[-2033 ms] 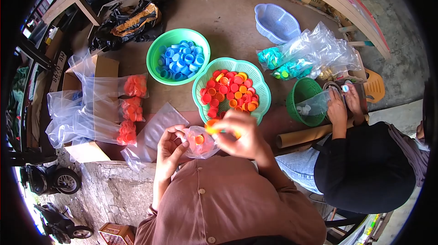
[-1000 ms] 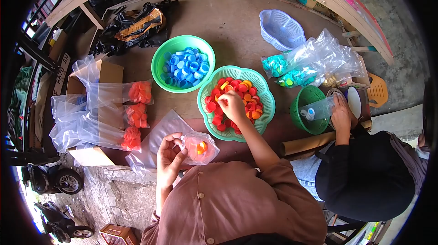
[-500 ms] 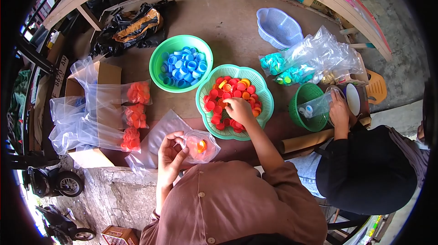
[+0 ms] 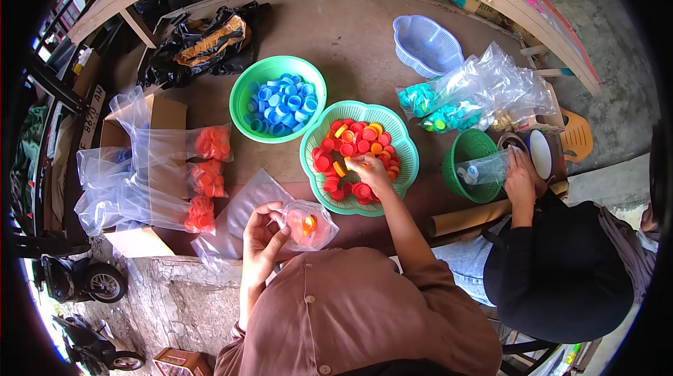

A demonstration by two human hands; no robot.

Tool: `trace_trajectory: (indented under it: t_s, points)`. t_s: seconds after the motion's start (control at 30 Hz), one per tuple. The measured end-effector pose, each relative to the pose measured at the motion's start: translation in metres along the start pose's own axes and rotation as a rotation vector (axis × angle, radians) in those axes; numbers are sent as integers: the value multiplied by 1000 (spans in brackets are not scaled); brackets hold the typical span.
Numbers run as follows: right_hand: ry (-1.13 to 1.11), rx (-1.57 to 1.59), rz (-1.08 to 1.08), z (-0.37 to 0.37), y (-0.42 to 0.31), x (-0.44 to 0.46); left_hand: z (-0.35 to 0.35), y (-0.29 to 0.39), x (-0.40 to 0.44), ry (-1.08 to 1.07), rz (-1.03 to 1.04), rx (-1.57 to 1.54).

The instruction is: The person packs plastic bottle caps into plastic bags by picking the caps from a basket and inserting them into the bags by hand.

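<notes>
My left hand pinches the edge of a small clear plastic bag, in which an orange cap shows. Inside the light green scalloped basket, my right hand reaches among red and orange caps, fingers pressed together on an orange cap. A green bowl of blue caps stands just behind and left of this basket. Flat beside my left hand lies an empty clear bag.
Bags of orange-red caps lie by a cardboard box at left. Black plastic lies behind. At right are a blue basket, bagged teal caps, a dark green basket and a co-worker's hands holding a bag.
My right hand has gone from above the small bag into the basket of red and orange caps and closed on a cap there. My left hand still holds the bag.
</notes>
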State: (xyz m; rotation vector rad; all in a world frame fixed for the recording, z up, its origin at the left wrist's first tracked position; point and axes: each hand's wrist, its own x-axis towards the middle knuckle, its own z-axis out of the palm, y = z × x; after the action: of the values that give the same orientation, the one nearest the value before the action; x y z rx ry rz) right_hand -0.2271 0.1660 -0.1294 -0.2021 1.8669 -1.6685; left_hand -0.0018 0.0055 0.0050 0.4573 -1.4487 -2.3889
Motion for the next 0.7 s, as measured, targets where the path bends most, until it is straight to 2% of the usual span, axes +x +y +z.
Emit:
trace_trajectory:
  t_s: [0.03,0.1,0.13,0.17,0.23,0.43,0.5,0.53,0.57,0.63,0.67,0.7]
  points:
    - [4,1,0,-4,2,-1,0,-1,0,-4,-1,0]
    - [-151,663,198,-13,5,-2,-2,-3,0,-24,17,6]
    - [-116,775,270,-12,5,-3,-1,-2,0,-25,17,6]
    - [-117,775,269,-13,7,-4,1,-1,0,-5,-1,29]
    - [-132,972,216,-16,3,-10,2,0,-1,19,-18,51]
    - [96,889,154,-40,-4,-1,-2,-2,0,-26,23,22]
    - [252,450,50,-43,-4,2,-2,-2,0,-19,25,35]
    - [309,93,-20,-43,-8,0,-2,-3,0,-20,22,35]
    - [311,93,-18,-42,-4,1,-2,-3,0,-20,21,33]
    - [233,-624,-662,-35,-5,0,-2,-4,1,-20,18,31]
    - [213,-839,-620,-33,-5,-3,-2,-4,1,-19,13,27]
    - [213,-839,-619,-28,-12,-7,-2,-3,1,-18,7,23]
